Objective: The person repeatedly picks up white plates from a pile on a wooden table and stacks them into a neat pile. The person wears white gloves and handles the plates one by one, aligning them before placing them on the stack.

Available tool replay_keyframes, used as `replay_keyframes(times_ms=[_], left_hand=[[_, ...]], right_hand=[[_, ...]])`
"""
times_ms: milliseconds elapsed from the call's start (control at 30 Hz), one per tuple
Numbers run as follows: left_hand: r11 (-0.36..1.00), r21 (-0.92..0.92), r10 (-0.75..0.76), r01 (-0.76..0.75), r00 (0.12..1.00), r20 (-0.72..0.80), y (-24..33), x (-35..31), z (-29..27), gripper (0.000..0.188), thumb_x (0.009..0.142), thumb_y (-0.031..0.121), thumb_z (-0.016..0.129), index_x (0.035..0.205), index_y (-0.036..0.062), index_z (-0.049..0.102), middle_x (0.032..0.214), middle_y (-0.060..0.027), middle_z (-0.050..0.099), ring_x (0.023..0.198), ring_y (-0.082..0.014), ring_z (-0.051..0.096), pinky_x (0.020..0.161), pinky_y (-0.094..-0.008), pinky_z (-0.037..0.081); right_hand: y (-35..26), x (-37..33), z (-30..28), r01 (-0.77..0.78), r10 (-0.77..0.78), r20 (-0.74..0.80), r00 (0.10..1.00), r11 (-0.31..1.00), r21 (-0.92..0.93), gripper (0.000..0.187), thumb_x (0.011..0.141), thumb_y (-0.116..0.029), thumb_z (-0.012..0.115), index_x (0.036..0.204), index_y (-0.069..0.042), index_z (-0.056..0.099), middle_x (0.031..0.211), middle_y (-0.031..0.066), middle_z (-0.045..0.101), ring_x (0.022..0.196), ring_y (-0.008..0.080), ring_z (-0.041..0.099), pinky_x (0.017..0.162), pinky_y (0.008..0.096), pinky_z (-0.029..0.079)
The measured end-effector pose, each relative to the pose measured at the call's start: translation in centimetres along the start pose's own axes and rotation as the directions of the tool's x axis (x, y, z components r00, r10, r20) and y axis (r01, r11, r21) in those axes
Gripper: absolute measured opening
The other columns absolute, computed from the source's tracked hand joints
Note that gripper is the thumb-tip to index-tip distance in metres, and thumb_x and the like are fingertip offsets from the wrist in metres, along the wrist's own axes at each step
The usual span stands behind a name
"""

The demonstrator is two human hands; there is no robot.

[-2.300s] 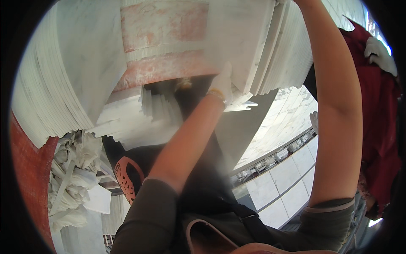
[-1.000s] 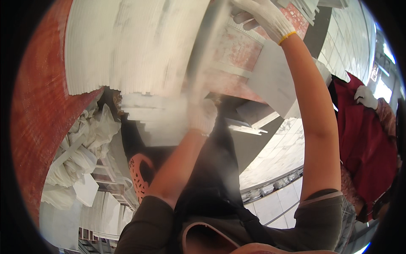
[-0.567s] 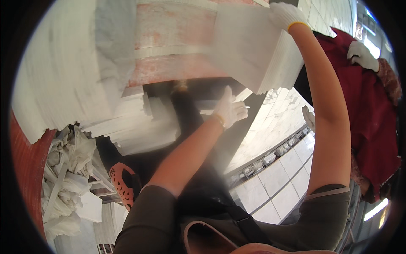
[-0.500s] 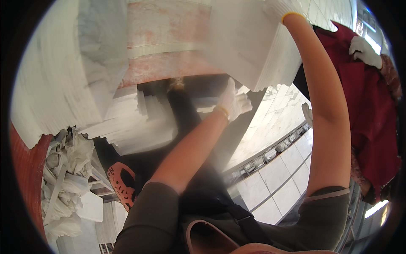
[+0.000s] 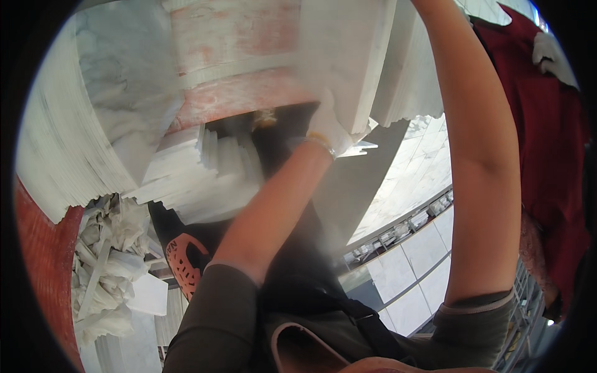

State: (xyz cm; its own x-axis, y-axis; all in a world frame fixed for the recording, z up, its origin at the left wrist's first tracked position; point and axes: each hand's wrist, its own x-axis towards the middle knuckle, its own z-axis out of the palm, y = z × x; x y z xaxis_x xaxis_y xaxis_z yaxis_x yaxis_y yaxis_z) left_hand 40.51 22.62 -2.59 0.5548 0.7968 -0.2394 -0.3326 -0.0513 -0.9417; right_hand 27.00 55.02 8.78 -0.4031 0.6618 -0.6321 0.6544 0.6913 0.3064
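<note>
My left hand (image 5: 328, 127), in a white glove, grips the lower edge of a pale stone slab (image 5: 342, 53). Its thumb lies against the slab's face, and the other fingers pass out of sight under the edge. The slab's face is slightly blurred. Just right of it, a stack of similar thin slabs (image 5: 407, 74) stands on edge, a narrow gap showing between them. My right arm (image 5: 472, 124) stretches up past that stack, and the hand lies beyond the top of the picture.
Another stack of upright slabs (image 5: 68, 130) stands on the left, with shorter broken-edged slabs (image 5: 211, 161) below. A reddish, dusty board (image 5: 242, 37) is between the stacks. Crumpled whitish scrap (image 5: 109, 267) lies lower left. At right is a person in a dark red apron (image 5: 538, 149), with a white-gloved hand (image 5: 553, 59).
My left hand has closed on the slab's lower edge from open beneath it. The slab has shifted left, away from the right stack. My right hand has gone out of the top of view.
</note>
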Motion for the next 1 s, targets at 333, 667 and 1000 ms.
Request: replay_keyframes(times_ms=[333,667,1000], left_hand=[[0.927,0.188,0.336,-0.324,0.941,-0.037,0.7,-4.1,1.4,0.079,0.099,0.073,0.046,0.139,0.0047,0.049,0.123,-0.0139,0.061,0.104,-0.0315,0.063,0.078,-0.0484,0.053],[0.446,0.784,0.863,-0.432,0.439,-0.250,-1.1,-19.9,12.4,0.078,0.099,0.073,0.046,0.131,0.0026,0.058,0.107,-0.0096,0.068,0.085,-0.0251,0.070,0.060,-0.0398,0.057],[-0.377,0.904,0.878,0.203,0.389,0.279,3.5,-24.6,14.2,0.061,0.098,0.041,0.066,0.141,0.0040,0.042,0.112,-0.0129,0.068,0.082,-0.0235,0.069,0.067,-0.0379,0.057]], right_hand=[[-3.7,0.4,-0.5,0.518,-0.539,0.044,0.841,0.779,-0.354,0.030,0.092,-0.034,0.065,0.088,-0.008,0.078,0.079,0.0139,0.074,0.072,0.0305,0.074,0.068,0.0412,0.061],[-17.3,-4.4,-8.4,0.035,-0.117,0.086,0.989,0.768,0.639,0.044,0.078,-0.036,0.075,0.098,0.003,0.078,0.072,0.0120,0.069,0.057,0.0204,0.065,0.052,0.0364,0.056],[-22.0,1.1,-10.3,0.213,-0.245,-0.021,0.969,0.793,0.571,0.039,0.082,-0.035,0.073,0.094,0.002,0.077,0.076,0.0164,0.069,0.064,0.0243,0.065,0.057,0.0421,0.055]])
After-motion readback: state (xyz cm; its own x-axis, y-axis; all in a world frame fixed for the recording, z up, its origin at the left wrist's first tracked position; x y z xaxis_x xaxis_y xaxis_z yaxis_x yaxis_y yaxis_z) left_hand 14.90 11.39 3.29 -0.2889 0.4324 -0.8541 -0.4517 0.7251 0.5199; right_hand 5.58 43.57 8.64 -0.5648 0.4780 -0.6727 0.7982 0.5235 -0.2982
